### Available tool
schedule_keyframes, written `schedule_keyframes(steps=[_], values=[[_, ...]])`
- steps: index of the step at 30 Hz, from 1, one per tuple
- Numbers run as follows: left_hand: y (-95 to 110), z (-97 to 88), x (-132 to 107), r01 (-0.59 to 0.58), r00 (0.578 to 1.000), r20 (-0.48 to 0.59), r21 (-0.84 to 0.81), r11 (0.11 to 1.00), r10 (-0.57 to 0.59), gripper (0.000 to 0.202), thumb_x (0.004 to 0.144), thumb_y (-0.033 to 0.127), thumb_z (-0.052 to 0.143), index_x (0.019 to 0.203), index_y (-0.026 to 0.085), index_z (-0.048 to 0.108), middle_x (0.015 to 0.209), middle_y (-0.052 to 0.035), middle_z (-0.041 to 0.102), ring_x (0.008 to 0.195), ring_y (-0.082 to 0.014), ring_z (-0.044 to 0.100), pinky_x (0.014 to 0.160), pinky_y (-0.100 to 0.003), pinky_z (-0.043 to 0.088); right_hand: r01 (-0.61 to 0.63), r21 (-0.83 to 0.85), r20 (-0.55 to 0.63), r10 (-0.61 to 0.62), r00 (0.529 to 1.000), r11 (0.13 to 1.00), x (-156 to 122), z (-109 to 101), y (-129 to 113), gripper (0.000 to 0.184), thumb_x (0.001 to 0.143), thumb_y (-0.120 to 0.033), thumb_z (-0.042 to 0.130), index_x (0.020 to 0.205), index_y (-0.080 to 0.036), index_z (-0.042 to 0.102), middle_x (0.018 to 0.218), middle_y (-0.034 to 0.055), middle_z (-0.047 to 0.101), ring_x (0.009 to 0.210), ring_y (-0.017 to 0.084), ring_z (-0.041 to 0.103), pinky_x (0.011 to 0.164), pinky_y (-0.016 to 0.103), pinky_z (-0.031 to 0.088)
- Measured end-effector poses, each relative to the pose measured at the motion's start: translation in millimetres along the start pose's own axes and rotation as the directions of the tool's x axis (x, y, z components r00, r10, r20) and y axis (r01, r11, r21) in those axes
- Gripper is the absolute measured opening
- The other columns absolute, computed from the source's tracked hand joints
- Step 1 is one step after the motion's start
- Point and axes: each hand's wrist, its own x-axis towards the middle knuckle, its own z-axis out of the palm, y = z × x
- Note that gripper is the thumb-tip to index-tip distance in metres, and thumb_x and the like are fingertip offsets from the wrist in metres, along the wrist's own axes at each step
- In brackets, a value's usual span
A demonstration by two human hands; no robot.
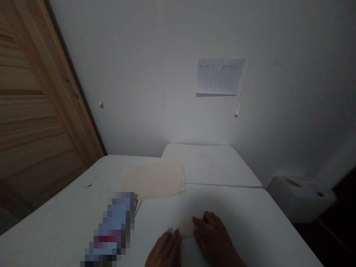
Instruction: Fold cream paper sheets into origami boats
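Note:
Low in the head view, a small folded piece of thin cream sheet (186, 227) lies on the white table between my hands. My left hand (164, 250) is at its left edge, fingers close together and the tips touching the edge. Over the right edge is my right hand (213, 235), its fingers bent and closed on the piece, covering part of it. Whether it is paper, cloth or dough skin I cannot make out. Farther back on the table lies a flat stack of similar cream sheets (154, 178), their edges slightly uneven.
Left of my hands lies a long pixelated object (111, 228). The white table (241, 211) has a raised or separate panel (205, 163) at the back. A white container with holes (302, 196) stands at the right. A printed chart (219, 76) hangs on the wall; a wooden door (41, 85) is left.

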Motion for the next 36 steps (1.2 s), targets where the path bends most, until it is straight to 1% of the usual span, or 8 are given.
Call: schedule_keyframes(steps=[4,7,10,17,24,30,33,36], values=[[4,-0.7,31,-0.009,1.0,0.027,-0.202,0.979,0.015,0.05,0.081,0.003,0.041,0.128,0.016,0.054,0.135,-0.0077,0.057,0.123,-0.0196,0.053,0.095,-0.028,0.052,0.018,-0.014,-0.002,-0.018,1.0,1.0,-1,0,1,0.033,0.091,-0.022,0.054,0.122,-0.03,0.059,0.106,0.007,0.06,0.1,0.024,0.053,0.091,0.037,0.04],[7,-3.6,44,0.006,0.996,0.088,-0.34,0.94,0.025,0.055,0.082,0.007,0.044,0.136,0.014,0.046,0.138,-0.0095,0.053,0.129,-0.0203,0.046,0.101,-0.029,0.048,0.043,-0.048,0.011,-0.042,0.999,0.998,-2,0,2,0.032,0.093,-0.022,0.05,0.123,-0.028,0.058,0.103,0.0076,0.06,0.096,0.023,0.054,0.087,0.035,0.041],[8,-5.3,46,0.039,0.989,0.15,-0.379,0.925,0.02,0.06,0.082,0.01,0.048,0.142,0.014,0.039,0.143,-0.0096,0.048,0.131,-0.0222,0.043,0.104,-0.033,0.045,0.069,-0.093,0.016,-0.068,0.998,0.993,-4,0,1,0.035,0.093,-0.019,0.049,0.126,-0.026,0.055,0.1,0.0075,0.06,0.092,0.022,0.054,0.084,0.034,0.041],[8,-0.3,39,0.024,0.99,0.141,-0.296,0.955,0.019,0.057,0.085,0.021,0.053,0.141,0.017,0.041,0.143,-0.0088,0.047,0.129,-0.0242,0.046,0.104,-0.034,0.043,0.029,-0.246,-0.051,-0.043,0.998,0.969,-14,-1,7,0.039,0.09,-0.021,0.052,0.127,-0.031,0.054,0.106,0.0075,0.06,0.096,0.027,0.054,0.083,0.04,0.039],[9,6.0,33,0.005,0.997,0.08,-0.131,0.991,0.005,0.053,0.087,0.035,0.055,0.134,0.012,0.048,0.137,-0.0133,0.054,0.123,-0.0243,0.052,0.099,-0.031,0.046,-0.049,-0.337,-0.116,0.01,0.993,0.94,-35,-10,35,0.037,0.091,-0.027,0.051,0.128,-0.032,0.053,0.099,0.0076,0.059,0.089,0.025,0.055,0.076,0.038,0.04],[3,6.4,26,0.028,1.0,-0.008,-0.014,0.999,-0.029,0.045,0.088,0.039,0.053,0.124,0.013,0.058,0.127,-0.0111,0.062,0.114,-0.0245,0.059,0.092,-0.031,0.051,-0.036,-0.362,-0.151,-0.021,0.988,0.931,-40,-10,45,0.038,0.089,-0.026,0.052,0.127,-0.03,0.053,0.094,0.0073,0.059,0.084,0.023,0.056,0.072,0.035,0.041],[1,6.0,27,0.09,0.995,-0.036,-0.016,0.996,-0.091,0.043,0.086,0.042,0.057,0.118,0.014,0.061,0.123,-0.0115,0.065,0.111,-0.0267,0.061,0.087,-0.033,0.054,-0.035,-0.334,-0.164,-0.021,0.986,0.942,-40,-9,47,0.036,0.089,-0.026,0.053,0.125,-0.028,0.055,0.092,0.007,0.058,0.083,0.023,0.056,0.073,0.035,0.043],[1,6.1,38,0.147,0.989,-0.009,-0.099,0.984,-0.149,0.052,0.082,0.041,0.063,0.125,0.013,0.056,0.132,-0.0136,0.058,0.114,-0.0284,0.059,0.088,-0.035,0.055,-0.028,-0.273,-0.189,-0.025,0.982,0.962,-40,-7,49,0.037,0.088,-0.026,0.055,0.125,-0.026,0.055,0.096,0.0076,0.06,0.088,0.024,0.057,0.079,0.038,0.044]])
